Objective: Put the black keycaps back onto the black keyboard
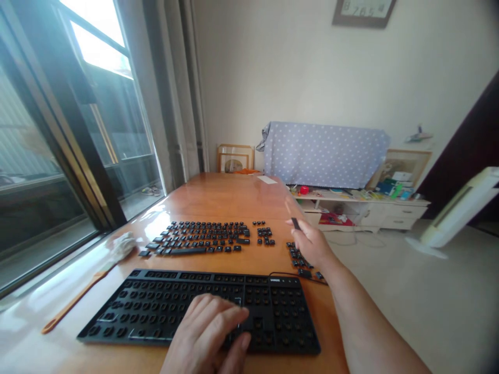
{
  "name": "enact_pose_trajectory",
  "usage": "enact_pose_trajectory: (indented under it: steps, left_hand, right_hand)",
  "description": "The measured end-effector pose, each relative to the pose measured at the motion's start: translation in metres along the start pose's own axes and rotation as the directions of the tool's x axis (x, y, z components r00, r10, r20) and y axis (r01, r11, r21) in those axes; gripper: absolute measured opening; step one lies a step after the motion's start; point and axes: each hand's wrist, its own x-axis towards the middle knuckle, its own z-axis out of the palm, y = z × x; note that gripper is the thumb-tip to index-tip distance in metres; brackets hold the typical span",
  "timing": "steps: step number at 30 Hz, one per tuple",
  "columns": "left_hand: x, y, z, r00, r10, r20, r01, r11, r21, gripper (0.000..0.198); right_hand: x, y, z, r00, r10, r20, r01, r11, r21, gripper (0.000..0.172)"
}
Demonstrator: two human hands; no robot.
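- A small dark key [296,223] is held up by the right hand [313,243], pinched between the thumb and a finger, over the right side of the desk [241,197].
- The left hand [206,327] is held palm down over the near middle part of the black keyboard [156,297], with its thumb and pointing finger apart; what is under the palm cannot be told.
- The keyboard is laid flat on the desk, close to the person, and its rows of small sockets can be seen.
- Just past the keyboard, many loose black keys [189,251] are set out in rows on the desk: a wide bunch on the left, a small bunch beside it, and one by the right hand, partly hidden by it.
- A thin black cord [278,274] can be seen at the keyboard's far edge.
- To the left, a brush [80,302] with a brown handle and a white, fluffy end is laid on the desk.
- At the far end, a white paper [267,179] is seen lying flat.
- Beyond the desk, a dotted cloth [323,156] is hung over something big on a low cabinet [397,218].
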Motion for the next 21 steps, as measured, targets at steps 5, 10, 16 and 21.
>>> enact_pose_trajectory:
  steps: [5,10,16,21]
  left_hand:
    - [0.02,-0.012,-0.004,0.952,-0.291,-0.093,0.301,0.946,0.119,0.061]
    - [0.031,-0.022,-0.007,0.94,-0.337,0.046,0.329,0.935,0.129,0.035]
    - [0.02,-0.017,-0.009,0.907,-0.393,0.15,0.377,0.918,0.125,0.028]
    - [0.002,-0.04,-0.033,0.87,-0.49,-0.056,0.49,0.872,-0.002,0.025]
  right_hand:
    - [-0.022,-0.049,0.022,0.901,-0.276,0.335,0.31,0.949,-0.051,0.033]
    - [-0.041,-0.079,0.028,0.728,-0.468,0.5,0.579,0.811,-0.085,0.035]
    - [-0.049,-0.079,0.041,0.708,-0.483,0.516,0.606,0.79,-0.093,0.044]
    - [-0.043,-0.055,0.049,0.756,-0.477,0.448,0.585,0.799,-0.136,0.053]
